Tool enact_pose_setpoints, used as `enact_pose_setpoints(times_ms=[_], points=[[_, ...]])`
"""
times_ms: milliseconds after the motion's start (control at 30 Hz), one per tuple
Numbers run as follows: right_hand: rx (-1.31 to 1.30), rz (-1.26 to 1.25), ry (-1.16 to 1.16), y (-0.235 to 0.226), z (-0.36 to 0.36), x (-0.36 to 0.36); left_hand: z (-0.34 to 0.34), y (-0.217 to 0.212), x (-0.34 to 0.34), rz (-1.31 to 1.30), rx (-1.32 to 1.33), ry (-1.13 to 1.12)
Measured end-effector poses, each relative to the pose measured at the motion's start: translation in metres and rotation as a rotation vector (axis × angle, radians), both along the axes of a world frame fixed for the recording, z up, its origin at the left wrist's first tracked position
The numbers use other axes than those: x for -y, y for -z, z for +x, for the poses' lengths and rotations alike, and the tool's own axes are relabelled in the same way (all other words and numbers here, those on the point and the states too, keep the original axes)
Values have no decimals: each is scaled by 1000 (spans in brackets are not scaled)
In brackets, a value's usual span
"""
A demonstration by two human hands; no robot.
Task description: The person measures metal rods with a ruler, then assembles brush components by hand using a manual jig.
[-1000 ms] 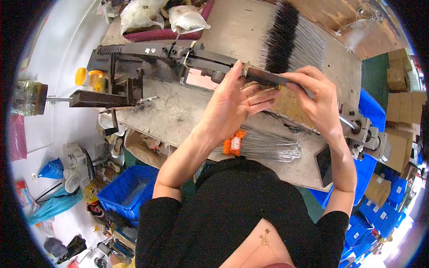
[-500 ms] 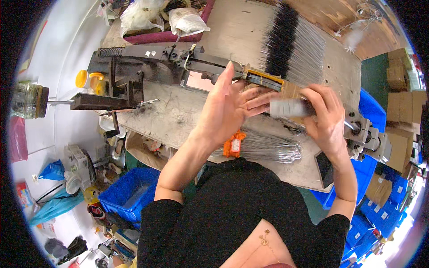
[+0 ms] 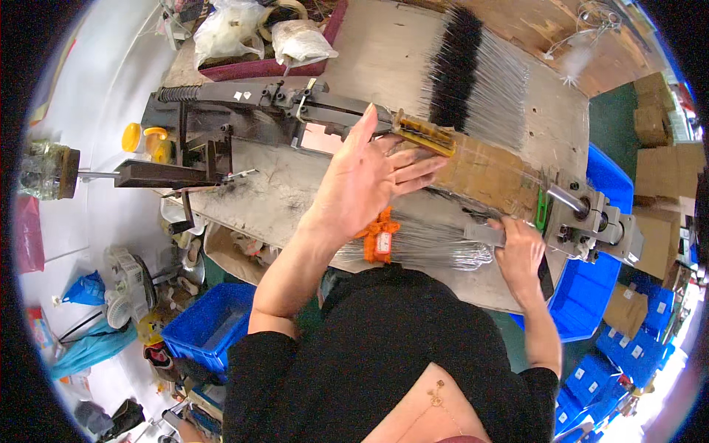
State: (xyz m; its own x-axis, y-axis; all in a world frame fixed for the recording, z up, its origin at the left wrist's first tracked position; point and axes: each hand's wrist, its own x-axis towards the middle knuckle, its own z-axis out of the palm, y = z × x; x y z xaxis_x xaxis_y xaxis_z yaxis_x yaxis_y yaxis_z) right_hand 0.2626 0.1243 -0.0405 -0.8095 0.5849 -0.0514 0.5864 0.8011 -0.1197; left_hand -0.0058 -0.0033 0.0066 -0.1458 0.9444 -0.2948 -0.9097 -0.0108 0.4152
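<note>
Here the left hand (image 3: 365, 181) hovers open while the right hand (image 3: 519, 251) grips a metal block (image 3: 484, 235).

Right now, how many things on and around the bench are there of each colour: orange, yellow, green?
Orange: 1, the tie on the wire bundle
Yellow: 2, the cap and the comb strip
Green: 1, the clip
Total: 4

White plastic bags (image 3: 258, 33) lie at the bench's far end — brown cardboard boxes (image 3: 657, 177) stacked right.
</note>
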Motion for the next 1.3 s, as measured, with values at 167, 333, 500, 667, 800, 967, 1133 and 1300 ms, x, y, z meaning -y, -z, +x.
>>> enact_pose_setpoints(times_ms=[167,333,500,667,800,967,1133,1300], points=[[-312,-216,346,45,0,12,26,29,-5,-109,-173,-40],[-477,-497,520,61,2,19,30,38,37,-181,-185,-37],[-558,-514,635,56,13,28,-47,102,177,-996,-963,-1231],[-572,-388,509,62,27,17,-133,99,303,-1202,-1084,-1325],[-725,-575,604,49,31,13,-136,104,307,-1464,-1433,-1176],[-1031,-621,701,42,42,17,-40,83,196,-1036,-942,-1019],[-1310,-591,719,-11,48,-12,27,53,46,-397,-1262,-98],[-1296,-565,603,-61,32,-28,29,33,16,-173,-1219,172]])
